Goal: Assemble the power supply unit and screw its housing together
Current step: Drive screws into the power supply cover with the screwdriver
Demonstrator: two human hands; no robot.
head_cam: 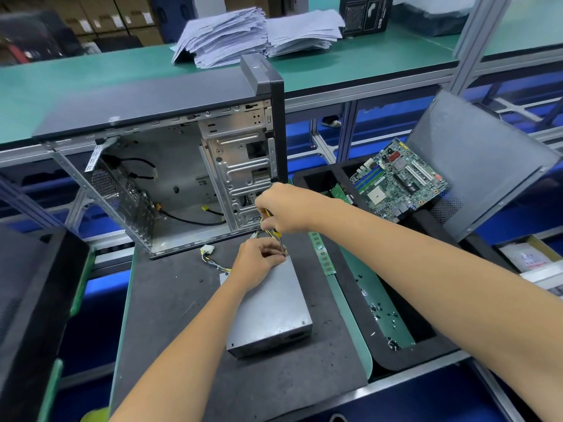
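Housing closed; the right hand [281, 208] is gripping a screwdriver [275, 233] at the power supply [271, 306] corner, the left hand [259, 260] pinching beneath it; other screws probably remaining.

Bare forearms, bare hands [268, 236] (no sleeves showing)

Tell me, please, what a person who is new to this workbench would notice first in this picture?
At the centre, the right hand holds a yellow-handled screwdriver upright over the far corner of a grey power supply unit, which the left hand steadies on the dark mat. Behind stands an open computer case, and to the right a green motherboard leans in a black tray.
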